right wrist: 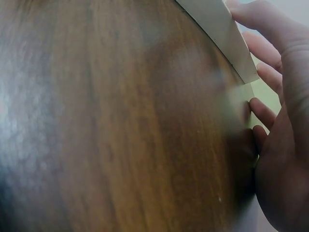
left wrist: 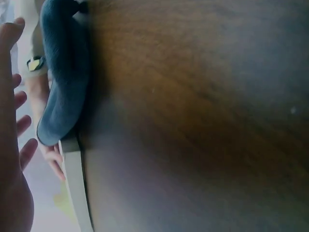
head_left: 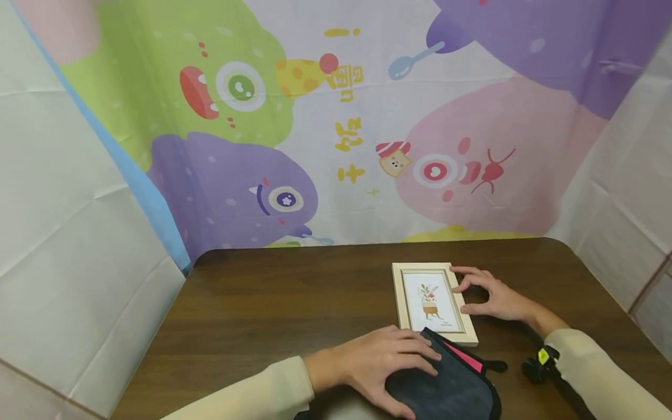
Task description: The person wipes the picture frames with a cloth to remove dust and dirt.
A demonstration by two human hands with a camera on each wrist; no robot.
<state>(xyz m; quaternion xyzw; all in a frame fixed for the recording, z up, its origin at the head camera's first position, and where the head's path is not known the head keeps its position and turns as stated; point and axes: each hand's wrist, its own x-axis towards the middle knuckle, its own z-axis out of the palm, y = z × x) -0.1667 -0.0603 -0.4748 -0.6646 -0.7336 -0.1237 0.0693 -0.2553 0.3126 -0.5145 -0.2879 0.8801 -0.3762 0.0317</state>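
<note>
A picture frame with a pale wooden border and a potted-plant print lies flat, face up, on the dark wood table. My right hand touches its right edge with the thumb and fingertips; the right wrist view also shows these fingers along the side of the frame. In front, overlapping the frame's near edge, lies a dark grey zip pouch with a pink strip at its opening and a black loop. Over the pouch's left part my left hand has its fingers spread; the left wrist view shows them beside the pouch, apart from it.
The brown table has rounded far corners. Behind it hangs a cartoon-monster curtain, with white panels at both sides. A black strapped device with a yellow mark sits at my right wrist.
</note>
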